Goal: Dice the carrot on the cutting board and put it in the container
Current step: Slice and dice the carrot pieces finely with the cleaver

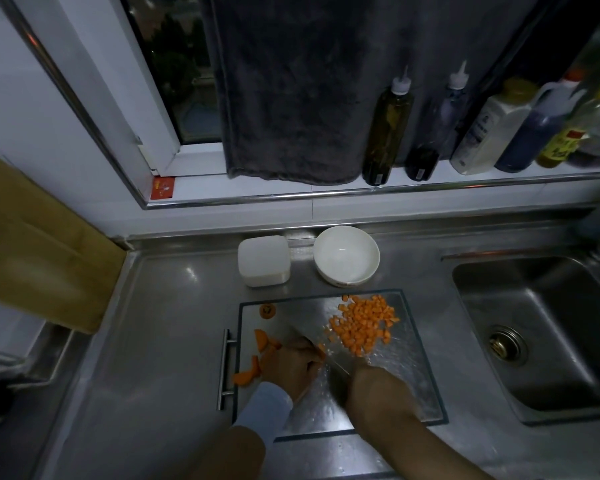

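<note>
A person is dicing carrot on a glass cutting board (413, 368) near the tabletop's front edge.

The left hand (291, 367) is curling closed over a carrot strip (321, 349), while the right hand (371, 389) is gripping the knife (329, 362) beside it. Diced carrot (362, 323) is lying beyond both hands; uncut carrot chunks (257, 358) are lying left of them. The white container (263, 260) is sitting behind the board.

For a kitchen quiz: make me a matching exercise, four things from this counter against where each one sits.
Things:
1. diced carrot
2. white bowl
3. carrot end
4. uncut carrot pieces

Places:
A. far left corner of the cutting board
B. behind the board, beside the white container
C. far right part of the board
D. left edge of the board, by the left hand

Pairs: 1-C, 2-B, 3-A, 4-D
</note>
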{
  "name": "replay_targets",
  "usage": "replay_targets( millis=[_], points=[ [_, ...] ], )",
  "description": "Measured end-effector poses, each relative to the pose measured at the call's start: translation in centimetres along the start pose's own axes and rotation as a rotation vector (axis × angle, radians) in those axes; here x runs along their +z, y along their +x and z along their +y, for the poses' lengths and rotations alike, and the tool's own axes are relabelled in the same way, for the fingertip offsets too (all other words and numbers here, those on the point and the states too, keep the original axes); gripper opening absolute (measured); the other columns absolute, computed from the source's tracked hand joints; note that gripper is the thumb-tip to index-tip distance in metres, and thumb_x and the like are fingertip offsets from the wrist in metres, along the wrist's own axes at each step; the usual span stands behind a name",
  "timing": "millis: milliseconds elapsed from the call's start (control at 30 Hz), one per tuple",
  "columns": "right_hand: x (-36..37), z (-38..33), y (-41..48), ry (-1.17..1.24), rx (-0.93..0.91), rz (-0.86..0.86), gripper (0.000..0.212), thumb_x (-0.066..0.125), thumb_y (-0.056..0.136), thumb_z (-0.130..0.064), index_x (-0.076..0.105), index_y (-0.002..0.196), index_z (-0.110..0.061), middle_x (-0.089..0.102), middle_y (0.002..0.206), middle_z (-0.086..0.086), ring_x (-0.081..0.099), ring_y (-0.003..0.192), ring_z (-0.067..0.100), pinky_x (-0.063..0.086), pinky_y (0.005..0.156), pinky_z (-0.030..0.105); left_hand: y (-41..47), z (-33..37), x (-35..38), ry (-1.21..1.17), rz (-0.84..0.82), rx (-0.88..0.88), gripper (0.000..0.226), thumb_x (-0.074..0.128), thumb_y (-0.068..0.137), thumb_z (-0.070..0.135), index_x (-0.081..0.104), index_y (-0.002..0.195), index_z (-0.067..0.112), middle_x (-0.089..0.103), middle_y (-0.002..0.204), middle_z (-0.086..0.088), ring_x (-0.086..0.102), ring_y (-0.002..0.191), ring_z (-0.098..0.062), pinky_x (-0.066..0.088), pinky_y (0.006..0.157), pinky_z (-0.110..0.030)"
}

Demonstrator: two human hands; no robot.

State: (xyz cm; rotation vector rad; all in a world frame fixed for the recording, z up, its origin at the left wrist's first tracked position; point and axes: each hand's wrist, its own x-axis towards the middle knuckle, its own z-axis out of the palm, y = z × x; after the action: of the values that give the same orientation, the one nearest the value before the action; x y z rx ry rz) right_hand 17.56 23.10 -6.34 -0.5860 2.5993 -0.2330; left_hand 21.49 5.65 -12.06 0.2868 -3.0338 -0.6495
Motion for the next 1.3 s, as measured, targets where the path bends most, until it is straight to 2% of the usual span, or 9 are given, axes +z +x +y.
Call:
replay_targets(
  millis=[200, 333, 500, 633, 733, 933, 1067, 1167, 1300],
  points=[
    [-0.3, 0.3, 0.4, -0.007, -0.019, -0.022, 0.028, 0.049, 0.098, -0.031, 0.061, 0.119, -0.018, 0.066, 0.120, 0.004, 0.063, 0.110, 0.019, 0.047, 0.093, 0.028, 0.0, -0.5, 0.6, -0.028, -0.022, -0.031, 0.036, 0.039, 0.091, 0.047, 0.072, 0.100, 0.034, 0.063, 0.113, 0.018, 0.061, 0.096, -0.009, 0.046, 0.087, -0.032],
    [-0.6, 0.5, 1.8, 0.067, -0.016, -0.081, 0.024, 0.050, 0.095, -0.034, 0.064, 0.109, -0.019, 0.068, 0.111, 0.003, 0.065, 0.101, 0.018, 0.045, 0.080, 0.023, -0.3, -0.3, 0.5, -0.074, 0.041, -0.023, 0.019, 0.056, 0.091, 0.035, 0.075, 0.093, 0.031, 0.066, 0.106, 0.018, 0.061, 0.091, -0.005, 0.031, 0.082, -0.007],
    [-0.2, -0.5, 3.2, 0.053, -0.014, -0.110, 0.024, 0.051, 0.096, -0.030, 0.063, 0.109, -0.014, 0.068, 0.112, 0.008, 0.065, 0.104, 0.022, 0.047, 0.083, 0.025, -0.2, -0.3, 0.4, -0.076, 0.022, 0.005, 0.017, 0.060, 0.088, 0.030, 0.075, 0.092, 0.024, 0.068, 0.100, 0.009, 0.063, 0.092, -0.011, 0.039, 0.079, -0.017],
    [0.0, -1.6, 4.0, 0.048, -0.043, -0.102, 0.022, 0.049, 0.096, -0.023, 0.064, 0.107, -0.011, 0.069, 0.108, 0.009, 0.065, 0.101, 0.023, 0.047, 0.078, 0.026, -0.2, -0.2, 0.4, -0.159, -0.009, 0.025, 0.008, 0.068, 0.073, 0.022, 0.073, 0.066, 0.025, 0.066, 0.079, 0.008, 0.062, 0.066, -0.006, 0.043, 0.062, -0.010],
    [-0.1, -1.6, 4.0, 0.054, -0.052, -0.097, 0.021, 0.050, 0.095, -0.025, 0.064, 0.105, -0.013, 0.069, 0.104, 0.009, 0.066, 0.096, 0.023, 0.043, 0.070, 0.024, -0.3, -0.1, 0.3, -0.198, 0.001, 0.009, 0.010, 0.070, 0.069, 0.018, 0.070, 0.061, 0.024, 0.064, 0.075, 0.007, 0.059, 0.062, -0.006, 0.037, 0.061, -0.008],
    [-0.9, -0.2, 0.9, 0.107, -0.002, -0.062, 0.028, 0.048, 0.095, -0.041, 0.063, 0.107, -0.021, 0.071, 0.103, 0.004, 0.067, 0.097, 0.021, 0.052, 0.082, 0.029, -0.5, 0.1, 0.3, -0.254, 0.044, 0.012, 0.010, 0.075, 0.070, 0.009, 0.076, 0.075, 0.018, 0.069, 0.086, 0.003, 0.061, 0.076, -0.004, 0.031, 0.079, 0.003],
    [-1.6, -0.3, -0.5, 0.092, 0.006, -0.024, 0.028, 0.049, 0.095, -0.038, 0.062, 0.112, -0.020, 0.070, 0.107, 0.001, 0.067, 0.099, 0.018, 0.052, 0.084, 0.027, -0.7, 0.4, -0.3, -0.217, 0.036, 0.035, 0.007, 0.072, 0.076, 0.014, 0.076, 0.077, 0.020, 0.069, 0.089, 0.004, 0.064, 0.078, -0.009, 0.042, 0.075, -0.005],
    [-2.0, -0.5, -1.1, 0.087, 0.002, -0.003, 0.028, 0.047, 0.097, -0.038, 0.059, 0.114, -0.020, 0.068, 0.109, 0.001, 0.065, 0.101, 0.018, 0.049, 0.084, 0.027, -0.6, 0.5, -0.5, -0.248, 0.044, 0.007, 0.011, 0.066, 0.085, 0.011, 0.076, 0.086, 0.014, 0.069, 0.100, 0.000, 0.061, 0.090, -0.007, 0.025, 0.081, 0.008],
    [-2.4, -0.5, -1.8, 0.081, -0.012, 0.031, 0.023, 0.049, 0.097, -0.039, 0.059, 0.110, -0.023, 0.069, 0.106, 0.001, 0.066, 0.098, 0.016, 0.044, 0.075, 0.024, -0.5, 0.2, 0.2, -0.238, 0.060, 0.028, 0.018, 0.058, 0.093, 0.017, 0.074, 0.100, 0.017, 0.064, 0.116, 0.004, 0.050, 0.100, 0.005, 0.017, 0.080, 0.009]
  ],
)
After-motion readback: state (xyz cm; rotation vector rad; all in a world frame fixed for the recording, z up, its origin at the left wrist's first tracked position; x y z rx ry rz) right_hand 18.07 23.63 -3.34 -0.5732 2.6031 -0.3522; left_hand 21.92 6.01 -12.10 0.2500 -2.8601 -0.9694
